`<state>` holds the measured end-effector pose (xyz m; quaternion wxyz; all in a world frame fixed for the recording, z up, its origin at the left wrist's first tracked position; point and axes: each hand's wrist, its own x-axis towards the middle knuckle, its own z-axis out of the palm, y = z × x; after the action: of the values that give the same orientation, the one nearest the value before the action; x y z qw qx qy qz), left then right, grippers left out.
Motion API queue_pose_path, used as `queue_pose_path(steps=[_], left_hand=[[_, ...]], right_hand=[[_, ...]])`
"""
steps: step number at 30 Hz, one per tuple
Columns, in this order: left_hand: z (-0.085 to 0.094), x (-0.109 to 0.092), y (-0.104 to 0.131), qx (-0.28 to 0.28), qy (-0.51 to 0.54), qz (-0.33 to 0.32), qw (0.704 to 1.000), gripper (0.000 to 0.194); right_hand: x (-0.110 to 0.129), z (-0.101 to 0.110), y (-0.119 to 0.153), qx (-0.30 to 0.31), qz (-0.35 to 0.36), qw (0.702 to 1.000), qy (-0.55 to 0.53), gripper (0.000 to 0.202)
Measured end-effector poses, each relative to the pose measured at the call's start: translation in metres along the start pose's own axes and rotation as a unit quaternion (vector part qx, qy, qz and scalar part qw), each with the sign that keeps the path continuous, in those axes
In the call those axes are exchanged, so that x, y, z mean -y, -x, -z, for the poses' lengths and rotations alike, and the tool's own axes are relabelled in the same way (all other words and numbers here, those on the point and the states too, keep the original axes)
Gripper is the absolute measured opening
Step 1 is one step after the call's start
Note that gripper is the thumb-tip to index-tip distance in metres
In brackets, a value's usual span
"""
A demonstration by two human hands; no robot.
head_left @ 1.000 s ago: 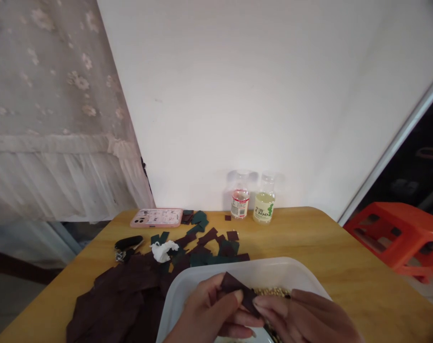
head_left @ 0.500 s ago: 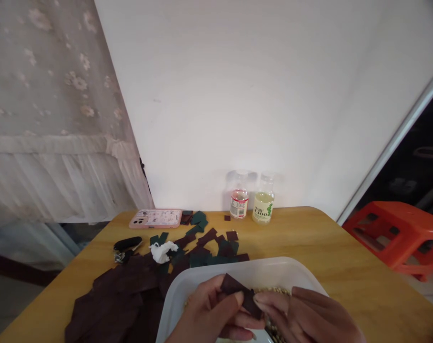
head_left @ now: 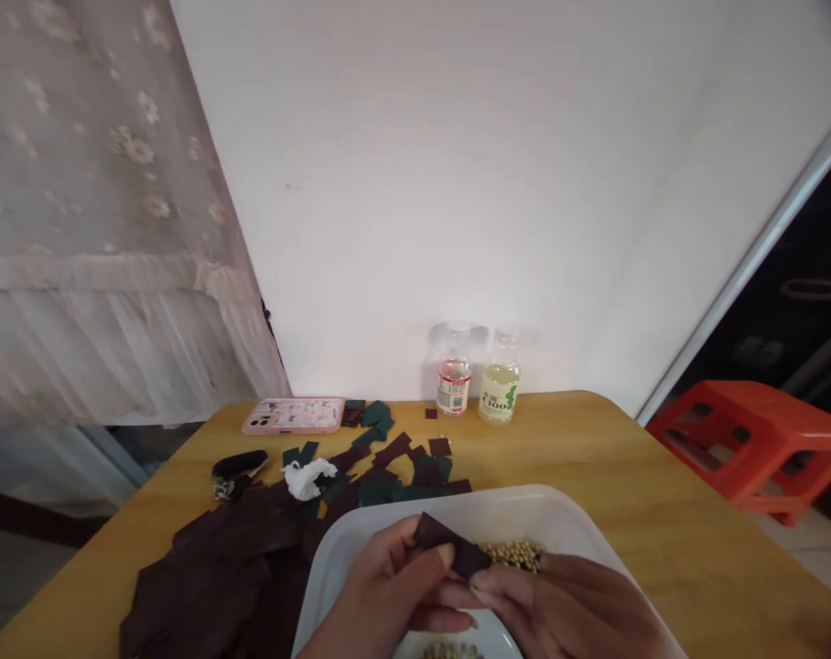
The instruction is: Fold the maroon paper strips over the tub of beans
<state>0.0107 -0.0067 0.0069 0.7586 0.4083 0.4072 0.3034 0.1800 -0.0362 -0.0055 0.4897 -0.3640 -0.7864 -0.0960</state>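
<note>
A small dark maroon piece of cloth [head_left: 449, 546] is held over a white tray [head_left: 361, 519]. My left hand [head_left: 394, 595] pinches it between thumb and fingers. At its lower right corner, the fingertips of my right hand [head_left: 573, 604] press together on the cloth. Gold beads [head_left: 515, 555] lie in the tray behind my hands. Under them is a white dish [head_left: 494, 636] with small pale pieces [head_left: 449, 651], partly hidden.
Dark maroon cloth pieces [head_left: 210, 577] pile up left of the tray, with green pieces [head_left: 381, 490] behind. Further back are a phone [head_left: 296, 415], keys [head_left: 227, 488], crumpled tissue [head_left: 307, 479] and two bottles [head_left: 453, 389] [head_left: 499, 394]. An orange stool [head_left: 765, 439] stands right.
The view has shifted slightly. My right fingers have moved a little down and left along the cloth, and more gold beads and the dish now show.
</note>
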Motion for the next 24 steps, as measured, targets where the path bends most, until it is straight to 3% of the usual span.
queue_pose_path(steps=[6,19,24], left_hand=[[0.0005,0.0013,-0.001,0.004,-0.012,-0.001,1.0,0.033],[-0.0019,-0.0004,0.0027,0.011,-0.013,0.002,1.0,0.033],[-0.0011,0.0019,0.002,0.009,0.003,-0.006,1.0,0.03]], right_hand=[[-0.0005,0.0038,0.0011,0.053,-0.007,0.998,-0.031,0.015],[0.0038,0.0061,-0.0013,0.043,-0.014,0.998,-0.046,0.016],[0.005,0.0074,-0.0004,0.072,-0.022,0.995,-0.066,0.017]])
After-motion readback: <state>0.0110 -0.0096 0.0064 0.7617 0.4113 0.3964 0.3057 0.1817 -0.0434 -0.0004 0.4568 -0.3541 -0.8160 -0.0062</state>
